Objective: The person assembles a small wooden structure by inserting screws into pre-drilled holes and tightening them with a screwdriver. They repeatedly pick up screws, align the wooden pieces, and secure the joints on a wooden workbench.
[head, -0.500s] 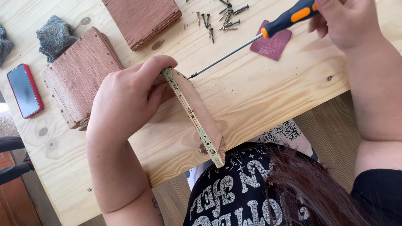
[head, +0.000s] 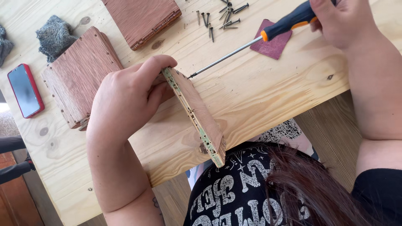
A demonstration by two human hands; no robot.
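On table [head: 259, 96] — panel [head: 201, 117], screwdriver [head: 268, 35]

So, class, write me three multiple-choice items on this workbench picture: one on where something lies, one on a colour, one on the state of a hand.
1. Where does the phone lie?
A. At the left edge of the table
B. Beside the loose screws
C. On the sandpaper piece

2. What colours is the screwdriver handle?
A. Red and white
B. Black and orange
C. All green

3. What is the left hand doing?
A. Lying flat on the table
B. Gripping the wooden panel on its edge
C. Holding the phone

Answers: 1 A, the red-cased phone sits at the table's left edge, far from the screws. 2 B, the handle in the right hand is black with orange bands. 3 B, the fingers wrap the top of the panel, which stands on edge with a metal strip along it.
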